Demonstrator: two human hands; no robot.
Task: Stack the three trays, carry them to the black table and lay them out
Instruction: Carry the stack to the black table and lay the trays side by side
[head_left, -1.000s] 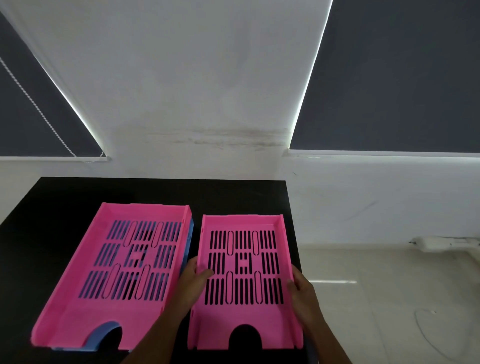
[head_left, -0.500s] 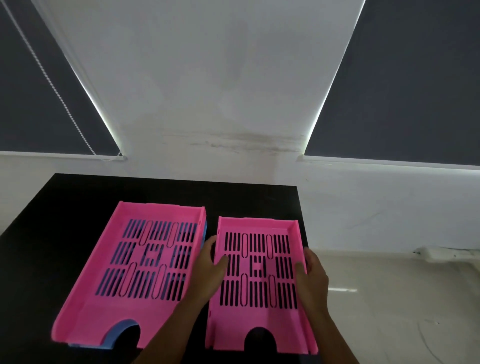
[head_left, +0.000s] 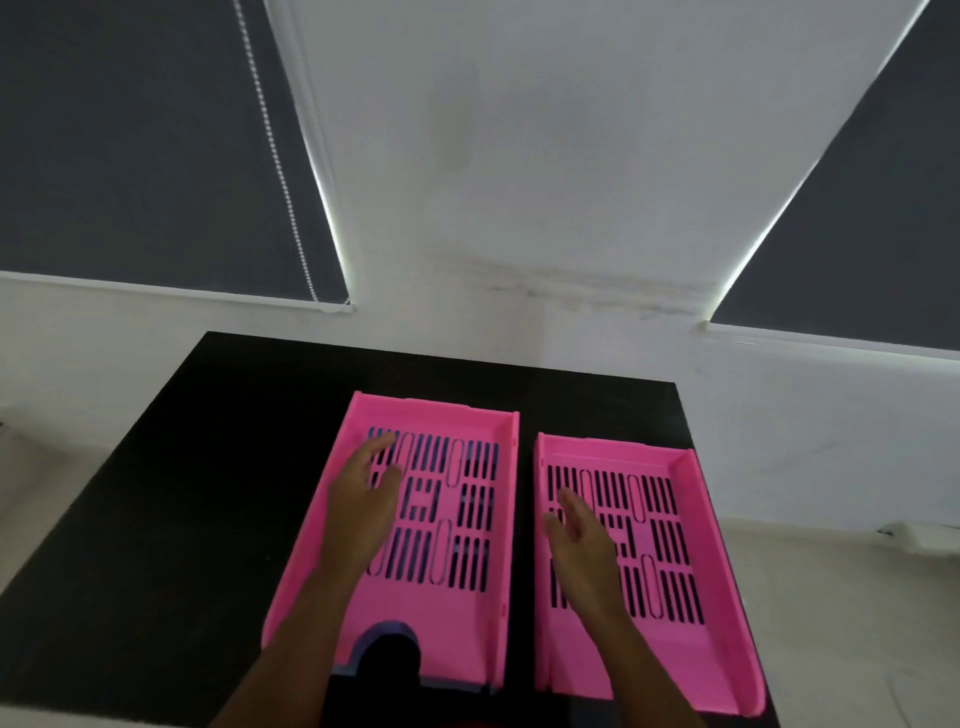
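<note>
while spread flat, left hand (head_left: 363, 506) over stacked pink tray (head_left: 426, 519), right hand (head_left: 584, 540) over single pink tray (head_left: 675, 545), both empty

Two pink trays (head_left: 675, 462) side by side, black table (head_left: 208, 467), open hands (head_left: 363, 499) above

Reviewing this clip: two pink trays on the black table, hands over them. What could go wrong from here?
1. The left pink slotted plastic tray sits nested on a blue tray; lifting it with the left hand may drag the blue one along.
2. The right pink slotted plastic tray lies close to the black table edge and may get nudged off by the right hand.
3. Little bare tabletop shows nearby for the third tray.
</note>
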